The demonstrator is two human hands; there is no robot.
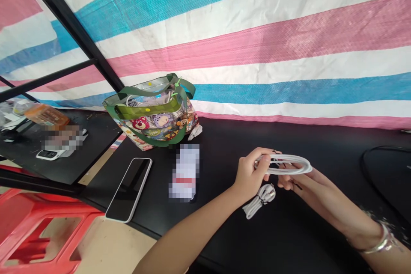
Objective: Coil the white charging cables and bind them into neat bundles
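Note:
My left hand point(251, 172) is closed on one end of a coiled white cable point(297, 158), its thumb pressed on the loops. My right hand point(303, 181) is at the coil's far side, fingers curled underneath, with the loops resting against it. Thin black tie ends point(297, 185) stick out by the right fingers and near the left fingertips; how they run between is hidden. Below the hands, a second white cable point(256, 206), bundled with a black tie and showing a plug end, lies on the black table point(224, 227).
A cartoon-print bag point(154, 126) with green handles stands at the back. A white-edged phone point(130, 190) and a blurred-out phone-like item point(185, 173) lie left of my hands. A black cable point(364, 165) curves at right. Red stools point(41, 209) stand lower left.

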